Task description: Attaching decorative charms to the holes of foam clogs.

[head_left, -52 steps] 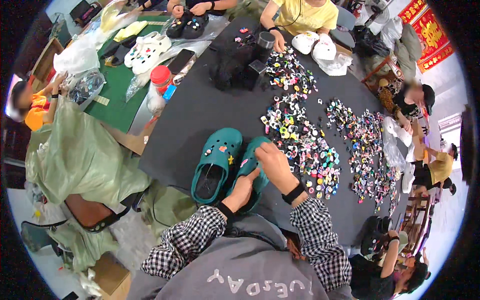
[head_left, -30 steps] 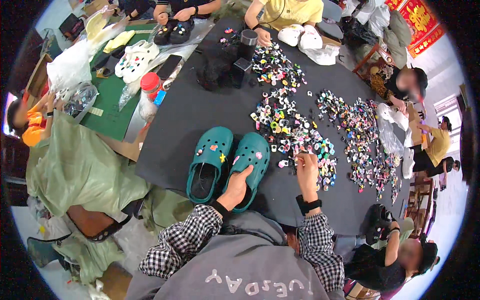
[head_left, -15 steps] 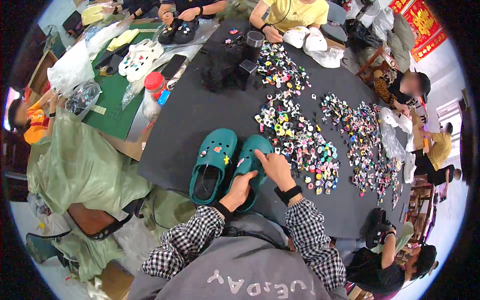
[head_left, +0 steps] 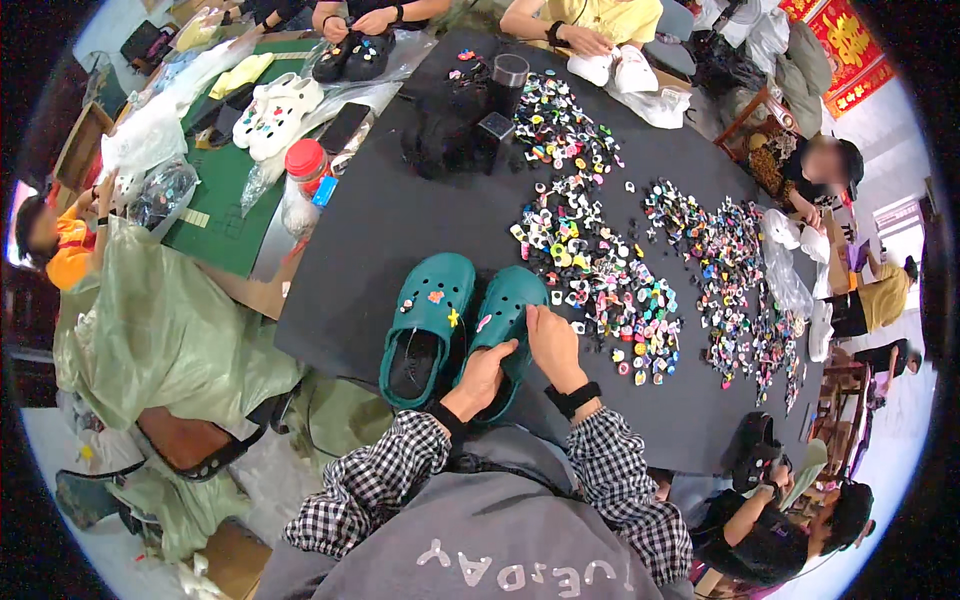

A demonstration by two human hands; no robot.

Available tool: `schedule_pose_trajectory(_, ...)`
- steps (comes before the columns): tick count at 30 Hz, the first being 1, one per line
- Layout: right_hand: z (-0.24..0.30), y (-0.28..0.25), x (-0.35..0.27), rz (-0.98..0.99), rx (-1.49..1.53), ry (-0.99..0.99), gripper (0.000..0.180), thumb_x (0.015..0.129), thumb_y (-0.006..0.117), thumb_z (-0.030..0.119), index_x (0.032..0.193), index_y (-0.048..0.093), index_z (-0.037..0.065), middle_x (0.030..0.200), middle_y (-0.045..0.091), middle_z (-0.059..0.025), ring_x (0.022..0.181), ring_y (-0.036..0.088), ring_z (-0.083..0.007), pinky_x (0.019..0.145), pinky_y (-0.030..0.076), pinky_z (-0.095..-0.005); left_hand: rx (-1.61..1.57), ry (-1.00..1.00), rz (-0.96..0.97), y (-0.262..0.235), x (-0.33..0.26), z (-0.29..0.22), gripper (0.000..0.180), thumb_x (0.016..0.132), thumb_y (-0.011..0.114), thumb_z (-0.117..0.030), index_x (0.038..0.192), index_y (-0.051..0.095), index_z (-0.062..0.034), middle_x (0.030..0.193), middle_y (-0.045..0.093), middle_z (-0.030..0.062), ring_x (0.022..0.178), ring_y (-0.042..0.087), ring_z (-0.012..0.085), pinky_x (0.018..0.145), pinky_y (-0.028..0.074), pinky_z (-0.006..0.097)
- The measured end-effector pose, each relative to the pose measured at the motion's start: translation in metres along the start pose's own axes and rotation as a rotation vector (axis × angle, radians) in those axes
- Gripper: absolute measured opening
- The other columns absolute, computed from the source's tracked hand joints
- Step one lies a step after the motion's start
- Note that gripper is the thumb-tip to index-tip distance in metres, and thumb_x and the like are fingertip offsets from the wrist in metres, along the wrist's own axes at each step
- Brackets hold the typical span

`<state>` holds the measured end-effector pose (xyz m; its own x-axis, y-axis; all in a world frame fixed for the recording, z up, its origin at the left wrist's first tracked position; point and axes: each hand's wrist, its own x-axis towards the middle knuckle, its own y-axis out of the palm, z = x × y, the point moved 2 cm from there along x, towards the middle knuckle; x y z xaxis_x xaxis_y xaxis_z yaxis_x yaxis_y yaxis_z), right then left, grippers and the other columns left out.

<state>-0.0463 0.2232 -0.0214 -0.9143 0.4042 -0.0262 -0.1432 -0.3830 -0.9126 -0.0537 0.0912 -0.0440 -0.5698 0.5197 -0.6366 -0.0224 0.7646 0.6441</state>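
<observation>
Two teal clogs lie side by side on the black table (head_left: 400, 240). The left clog (head_left: 425, 325) carries a few small charms on its top. My left hand (head_left: 483, 377) grips the heel end of the right clog (head_left: 508, 305). My right hand (head_left: 551, 340) rests on that clog's upper, fingertips pressing at its top. Whether a charm sits under the fingers is hidden. Just to the right spreads a heap of small colourful shoe charms (head_left: 600, 280).
More charms (head_left: 730, 260) are scattered further right. A red-capped jar (head_left: 304, 175), a black bag (head_left: 455, 120) and white clogs (head_left: 275, 110) on a green mat (head_left: 235, 215) lie beyond. Other people sit around the table's far and right edges.
My right hand reached out to the charm heap, then came back onto the right clog's upper. My left hand stayed on the clog's heel.
</observation>
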Motion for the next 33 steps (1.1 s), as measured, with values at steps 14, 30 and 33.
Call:
schedule_pose_trajectory(14,-0.012,0.000,-0.006,-0.159,0.452,-0.091,0.027,0.095,0.050,0.019,0.076,0.051,0.000,0.065,0.054,-0.0213,0.059,0.054,-0.0396,0.052,0.040,-0.0452,0.042,0.071,0.012,0.005,-0.003,-0.005,0.036,0.088,0.063,-0.011,0.121,0.054,-0.0013,0.121,0.057,0.0049,0.111,0.053,0.0161,0.095,0.041,0.030)
schedule_pose_trajectory(30,-0.037,0.012,-0.018,-0.008,1.168,0.120,0.036,0.102,0.038,0.026,0.079,0.052,0.002,0.072,0.057,-0.0043,0.064,0.052,-0.0116,0.061,0.042,-0.0264,0.287,0.141,0.031,-0.005,0.006,0.000,0.026,0.093,0.058,-0.018,0.113,0.060,-0.0015,0.103,0.061,0.0028,0.090,0.055,0.0105,0.079,0.043,0.025)
schedule_pose_trajectory(33,-0.038,0.008,-0.023,0.024,1.209,0.148,0.034,0.101,0.040,0.025,0.082,0.054,0.001,0.075,0.058,-0.0049,0.068,0.055,-0.0124,0.066,0.044,-0.0267,0.223,0.184,0.100,-0.011,0.013,0.002,0.027,0.094,0.056,-0.018,0.114,0.059,-0.0001,0.109,0.061,0.0049,0.095,0.056,0.0121,0.086,0.042,0.027)
